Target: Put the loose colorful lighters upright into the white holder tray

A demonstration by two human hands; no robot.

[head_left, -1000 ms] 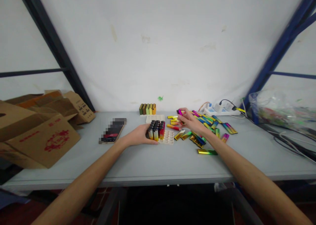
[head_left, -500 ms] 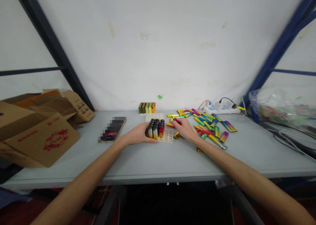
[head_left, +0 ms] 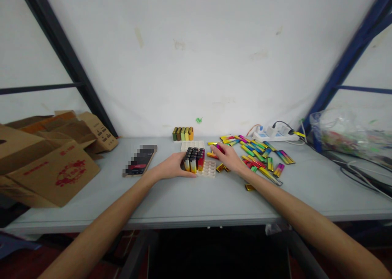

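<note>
My left hand (head_left: 174, 165) is closed around the left side of a white lighter tray (head_left: 209, 169), its thumb along the near edge. Several lighters (head_left: 193, 160) with black tops stand upright in the tray's left part, silver, yellow and red. Round pockets show bare on its right. Just right of the tray, my right hand (head_left: 228, 156) pinches a purple-red lighter (head_left: 218, 147), partly hidden by the fingers. Beside and beyond this hand, many shiny multicoloured lighters (head_left: 257, 150) lie scattered flat on the table.
Behind the tray sit a second white tray (head_left: 192, 145) and a block of upright lighters (head_left: 183, 133) near the wall. A phone (head_left: 140, 160) and cardboard boxes (head_left: 58, 164) are on the left. At the back right lies a power strip (head_left: 275, 136), with cables and plastic bags (head_left: 346, 128) beyond.
The right hand has lifted slightly and tilted the purple-red lighter, so more of it shows. My left hand stays at the tray.
</note>
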